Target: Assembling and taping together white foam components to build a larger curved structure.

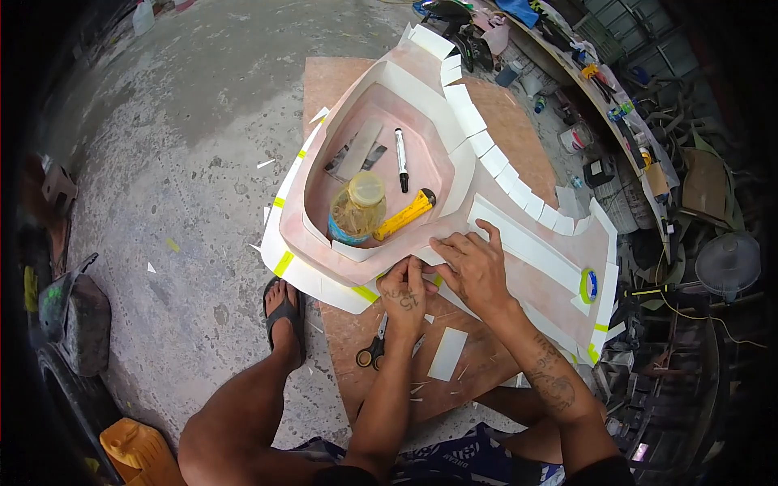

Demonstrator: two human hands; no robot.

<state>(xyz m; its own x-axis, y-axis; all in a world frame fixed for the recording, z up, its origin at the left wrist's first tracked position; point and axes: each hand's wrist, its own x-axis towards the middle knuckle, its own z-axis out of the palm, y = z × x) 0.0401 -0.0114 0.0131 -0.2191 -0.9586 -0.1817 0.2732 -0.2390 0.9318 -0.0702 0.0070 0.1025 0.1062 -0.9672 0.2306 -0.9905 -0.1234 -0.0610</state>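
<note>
Pinching, contents unclear, at the near edge of the pink panel (428,166), the left hand (402,293) sat beside the right hand (474,269), fingers spread; white tabs (496,164) already lined the panel's right curve, its near edge seemingly unfinished.

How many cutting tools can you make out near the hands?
2: a yellow utility knife in the pink recess, and scissors on the wooden board near the left hand. Others may be hidden from view.

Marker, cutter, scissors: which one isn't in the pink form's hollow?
The black-handled scissors, lying on the brown board. The marker and yellow cutter both lie inside the pink form's hollow.
</note>
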